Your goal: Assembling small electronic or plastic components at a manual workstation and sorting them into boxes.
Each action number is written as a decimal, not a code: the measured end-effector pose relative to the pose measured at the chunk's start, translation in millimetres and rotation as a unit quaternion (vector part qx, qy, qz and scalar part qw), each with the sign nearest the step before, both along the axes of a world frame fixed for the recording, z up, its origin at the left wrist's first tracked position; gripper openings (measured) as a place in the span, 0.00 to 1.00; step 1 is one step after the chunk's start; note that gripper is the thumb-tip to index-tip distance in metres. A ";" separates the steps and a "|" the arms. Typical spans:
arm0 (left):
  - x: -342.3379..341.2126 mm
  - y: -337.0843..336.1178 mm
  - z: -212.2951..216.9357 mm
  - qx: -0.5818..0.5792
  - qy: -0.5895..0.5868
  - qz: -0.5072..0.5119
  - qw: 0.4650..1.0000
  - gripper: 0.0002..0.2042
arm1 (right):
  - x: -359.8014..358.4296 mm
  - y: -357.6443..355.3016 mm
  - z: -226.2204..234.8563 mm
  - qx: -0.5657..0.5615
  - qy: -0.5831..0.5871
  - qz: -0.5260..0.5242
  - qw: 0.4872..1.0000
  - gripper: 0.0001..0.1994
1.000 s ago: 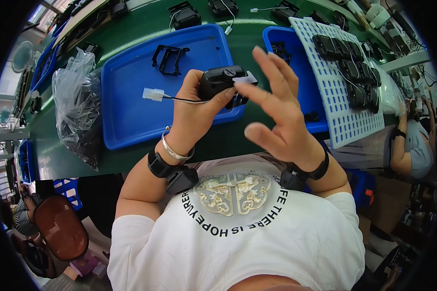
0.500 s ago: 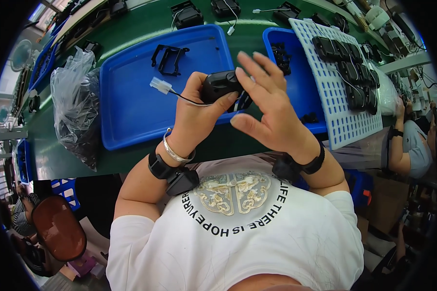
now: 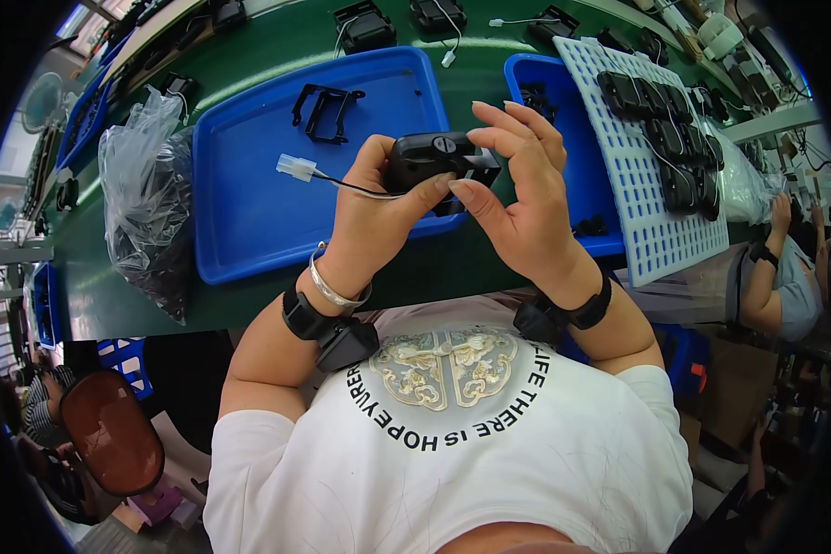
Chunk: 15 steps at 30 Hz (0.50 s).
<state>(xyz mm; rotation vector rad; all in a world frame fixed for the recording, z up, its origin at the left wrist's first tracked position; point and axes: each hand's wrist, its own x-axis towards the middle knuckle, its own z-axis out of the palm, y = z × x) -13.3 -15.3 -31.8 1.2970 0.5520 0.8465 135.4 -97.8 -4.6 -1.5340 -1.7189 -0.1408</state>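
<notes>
A black plastic housing (image 3: 422,159) with a round slotted feature on its face sits in my left hand (image 3: 379,198), whose fingers wrap its left end and whose thumb presses along its near side. From it a thin cable runs left to a white connector plug (image 3: 297,167). My right hand (image 3: 531,198) curls at the right end, with thumb and fingertips on the housing and a black bracket-like part (image 3: 484,168) there. Its other fingers are bent above. Beneath and beyond my hands lies a blue tray (image 3: 249,194) with a loose black frame bracket (image 3: 327,113) in it.
A clear bag of dark parts (image 3: 148,203) stands left of the tray. On the right, a white perforated board (image 3: 632,185) carries several black housings (image 3: 669,129) and rests over a blue bin (image 3: 582,148). More wired housings (image 3: 365,28) line the far table. Another person's arm (image 3: 766,268) shows at right.
My right hand's open, spread fingers have bent inward, and its thumb and fingertips have closed onto the right end of the housing. My left hand keeps its hold.
</notes>
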 end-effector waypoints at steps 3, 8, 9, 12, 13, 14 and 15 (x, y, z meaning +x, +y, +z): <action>-0.8 0.7 0.7 -0.001 0.003 -0.014 1.000 0.14 | 1.0 0.7 -0.8 0.001 0.001 -0.011 1.000 0.16; 0.3 -0.4 -3.7 0.000 0.004 -0.005 1.000 0.14 | -7.6 1.0 2.2 0.030 -0.068 -0.027 0.997 0.11; 0.6 0.2 -4.4 0.001 0.006 -0.002 1.000 0.14 | -9.4 1.7 3.1 0.046 -0.088 -0.033 0.994 0.10; 0.1 1.0 -4.4 0.005 0.007 0.001 1.000 0.14 | -9.1 4.3 1.1 0.061 -0.049 -0.011 0.997 0.10; -0.2 1.2 -4.2 0.006 0.006 0.000 1.000 0.14 | -8.9 5.0 0.1 0.069 -0.030 -0.001 0.997 0.10; -0.1 0.9 -4.3 0.007 0.005 0.001 1.000 0.14 | -8.3 5.0 -1.2 0.068 -0.031 -0.001 0.997 0.10; 0.1 0.7 -4.6 0.007 0.004 0.000 1.000 0.14 | -7.5 4.7 -2.8 0.076 -0.031 0.008 0.997 0.10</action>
